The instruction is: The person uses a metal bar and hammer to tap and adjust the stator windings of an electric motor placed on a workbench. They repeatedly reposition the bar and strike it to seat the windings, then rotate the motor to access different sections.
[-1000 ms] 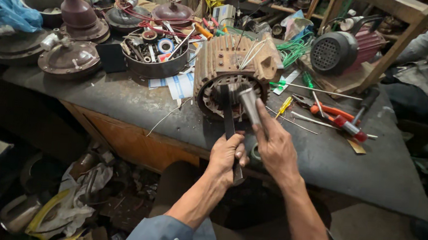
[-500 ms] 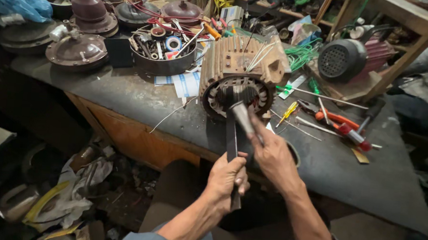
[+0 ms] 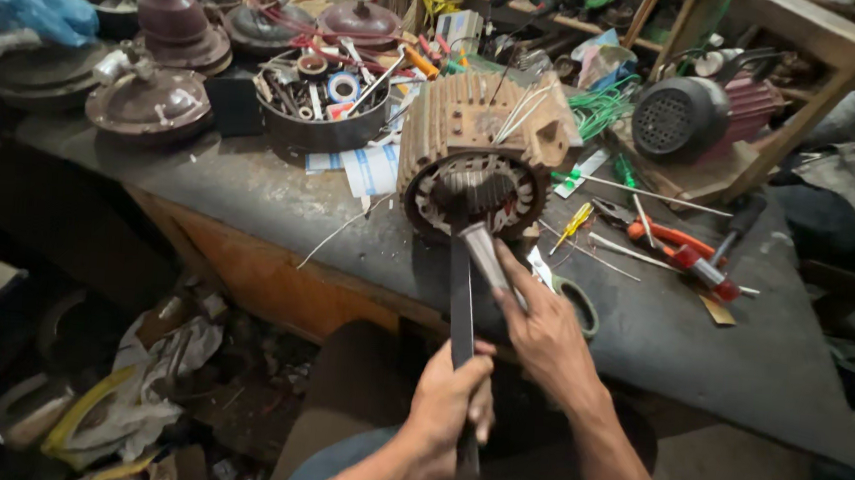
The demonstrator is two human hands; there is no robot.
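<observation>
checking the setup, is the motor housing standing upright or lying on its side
On its side: the motor housing lies on the bench, its round open end facing the person.

Both forearms bare to the elbow; no gloves, rings or watch visible on left hand (image 3: 452,397) or right hand (image 3: 542,328). Blue fabric at lower frame edge (trouser or sleeve, cannot tell which).

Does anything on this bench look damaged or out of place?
Yes. The motor stator lies on its side with its end open and loose wires sticking up from the top. Pliers and screwdrivers lie scattered beside it on the bench.
</observation>
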